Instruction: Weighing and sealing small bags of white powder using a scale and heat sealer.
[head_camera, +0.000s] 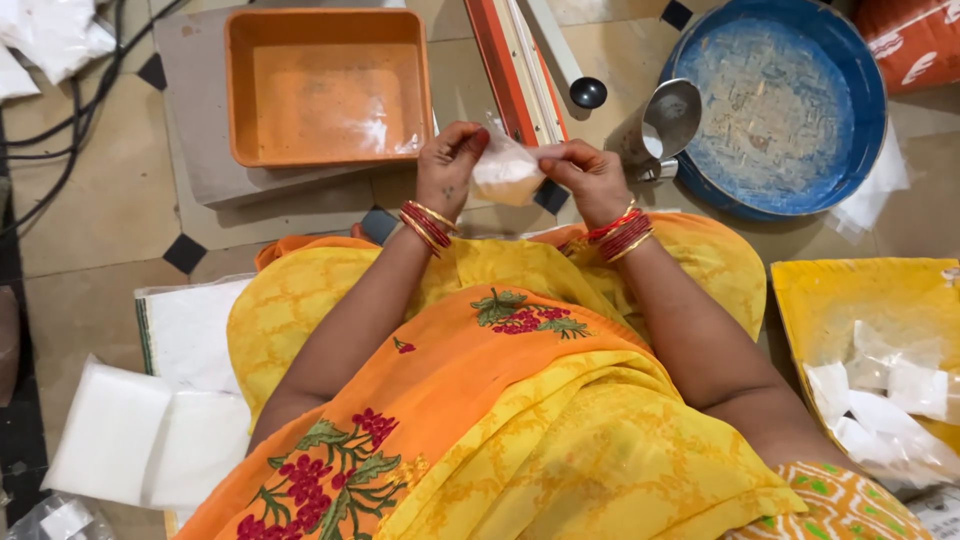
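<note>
Small clear plastic pouch of pale powder (507, 172) held btwn both hands: left hand (447, 165) fingers, right hand (590, 175) fingers pinch opposite top corners, above floor.

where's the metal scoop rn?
Head view, upper right: the metal scoop lies at the blue basin's left rim, just beyond the right hand.

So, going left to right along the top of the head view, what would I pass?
Black cables → orange tray → left hand → small clear pouch → right hand → metal scoop → blue round basin.
</note>
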